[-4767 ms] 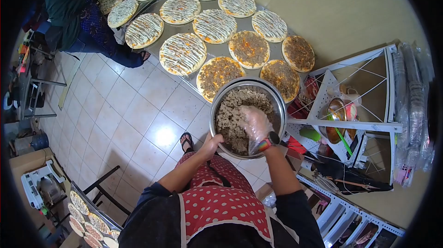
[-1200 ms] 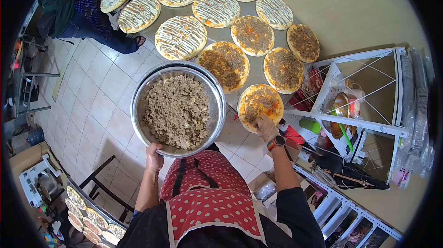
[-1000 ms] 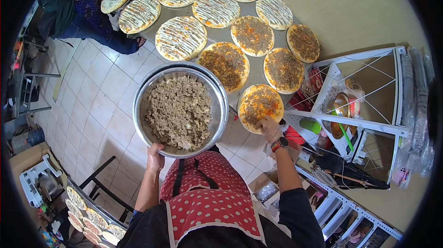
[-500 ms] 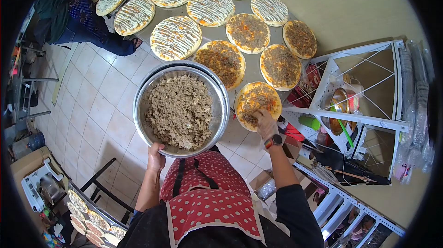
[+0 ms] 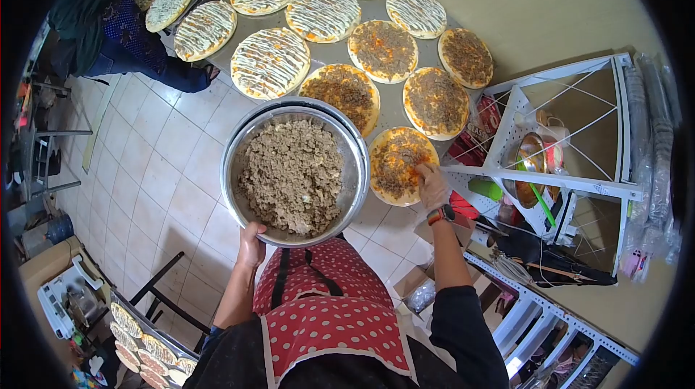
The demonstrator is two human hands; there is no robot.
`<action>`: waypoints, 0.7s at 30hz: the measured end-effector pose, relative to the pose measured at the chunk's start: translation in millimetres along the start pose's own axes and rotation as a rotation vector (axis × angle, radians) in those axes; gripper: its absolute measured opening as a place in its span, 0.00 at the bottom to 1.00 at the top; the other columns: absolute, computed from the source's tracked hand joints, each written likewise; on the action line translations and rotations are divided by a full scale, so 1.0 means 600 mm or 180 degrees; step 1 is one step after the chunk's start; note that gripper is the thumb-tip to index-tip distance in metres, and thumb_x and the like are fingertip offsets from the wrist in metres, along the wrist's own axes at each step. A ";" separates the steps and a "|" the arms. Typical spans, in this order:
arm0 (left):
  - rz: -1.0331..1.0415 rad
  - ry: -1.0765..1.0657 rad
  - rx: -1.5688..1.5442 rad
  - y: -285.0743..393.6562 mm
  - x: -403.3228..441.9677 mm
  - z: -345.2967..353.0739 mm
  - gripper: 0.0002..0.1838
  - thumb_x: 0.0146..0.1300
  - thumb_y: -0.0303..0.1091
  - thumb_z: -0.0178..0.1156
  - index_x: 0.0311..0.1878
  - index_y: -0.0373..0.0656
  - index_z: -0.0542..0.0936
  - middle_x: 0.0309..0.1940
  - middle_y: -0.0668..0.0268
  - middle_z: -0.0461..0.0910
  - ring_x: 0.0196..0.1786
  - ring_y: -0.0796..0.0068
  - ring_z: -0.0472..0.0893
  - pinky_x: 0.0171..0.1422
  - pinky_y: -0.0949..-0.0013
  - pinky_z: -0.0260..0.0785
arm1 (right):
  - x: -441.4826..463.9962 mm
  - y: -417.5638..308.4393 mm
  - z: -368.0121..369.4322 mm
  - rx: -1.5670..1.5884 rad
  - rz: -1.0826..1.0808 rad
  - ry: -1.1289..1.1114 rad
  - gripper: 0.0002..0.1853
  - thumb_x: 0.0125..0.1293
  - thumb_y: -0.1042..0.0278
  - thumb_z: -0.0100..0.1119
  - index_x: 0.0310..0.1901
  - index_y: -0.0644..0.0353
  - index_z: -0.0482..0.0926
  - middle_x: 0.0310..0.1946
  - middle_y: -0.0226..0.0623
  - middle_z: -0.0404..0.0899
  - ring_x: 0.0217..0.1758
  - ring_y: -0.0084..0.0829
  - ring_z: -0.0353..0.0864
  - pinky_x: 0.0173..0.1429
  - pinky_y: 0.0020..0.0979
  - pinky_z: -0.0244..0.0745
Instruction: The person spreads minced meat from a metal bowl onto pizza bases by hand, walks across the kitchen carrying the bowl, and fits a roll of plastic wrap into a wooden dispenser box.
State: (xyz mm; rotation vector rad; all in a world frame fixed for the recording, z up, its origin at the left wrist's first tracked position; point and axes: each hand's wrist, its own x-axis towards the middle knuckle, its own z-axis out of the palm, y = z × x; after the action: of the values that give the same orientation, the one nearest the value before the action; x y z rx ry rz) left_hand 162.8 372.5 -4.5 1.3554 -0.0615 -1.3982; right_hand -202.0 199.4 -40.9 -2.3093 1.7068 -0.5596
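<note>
1. Nearest to you is your red apron (image 5: 340, 331) with pale dots, and your black sleeves reach forward at both sides of it.
2. Your left hand (image 5: 251, 244) grips the near rim of the metal bowl (image 5: 361, 179). The thumb lies over the rim; the other fingers are mostly hidden, so I cannot tell how they are placed below.
3. The bowl is in front of your apron, and the brown crumbled topping (image 5: 293, 175) inside it covers most of the bottom.
4. Your right hand (image 5: 434, 186), with a watch (image 5: 440, 214) at the wrist, is at the right edge of the nearest pizza (image 5: 397, 157). Its fingers are bent and reach over the topping; I cannot tell whether they pinch some of it or are only pressed together.
5. This pizza is just beside the bowl, on its right, and orange patches show between its brown crumbs.
6. Beyond it, 4 more brown-topped pizzas (image 5: 436, 103) lie on the metal tray (image 5: 392, 107).
7. To the right of these stands a white metal rack (image 5: 539, 180).
8. Farther on the tray, you have pizzas with pale stripes (image 5: 269, 63).
9. At the far left, another person (image 5: 141, 41) in dark clothes stands beside the pizzas.
</note>
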 end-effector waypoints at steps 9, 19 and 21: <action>0.0029 0.0055 0.0267 -0.003 0.006 0.071 0.14 0.40 0.28 0.50 0.34 0.35 0.69 0.25 0.66 0.69 0.30 0.74 0.69 0.37 0.70 0.62 | 0.026 -0.109 -0.093 0.0543 0.0237 0.0574 0.08 0.49 0.78 0.49 0.32 0.58 0.75 0.34 0.40 0.73 0.39 0.39 0.73 0.42 0.33 0.70; -0.0081 -0.0937 0.0801 -0.036 0.029 0.145 0.16 0.43 0.26 0.49 0.40 0.37 0.68 0.34 0.59 0.69 0.40 0.68 0.69 0.44 0.69 0.63 | 0.059 -0.292 -0.077 0.0372 -0.0330 -0.1062 0.23 0.48 0.62 0.57 0.48 0.57 0.66 0.41 0.51 0.67 0.47 0.46 0.68 0.48 0.36 0.67; 0.0531 -0.1063 0.1315 -0.052 0.033 0.143 0.11 0.44 0.25 0.50 0.35 0.38 0.70 0.34 0.58 0.68 0.41 0.65 0.68 0.45 0.68 0.62 | 0.054 -0.300 -0.077 0.0124 -0.0040 -0.1569 0.14 0.48 0.66 0.56 0.37 0.57 0.69 0.32 0.47 0.67 0.40 0.45 0.70 0.43 0.38 0.69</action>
State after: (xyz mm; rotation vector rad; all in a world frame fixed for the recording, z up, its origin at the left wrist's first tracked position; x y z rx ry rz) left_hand 87.7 317.1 -9.9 1.3933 -0.7020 -1.5066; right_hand -56.8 225.4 77.0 -2.1908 1.4287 -0.0129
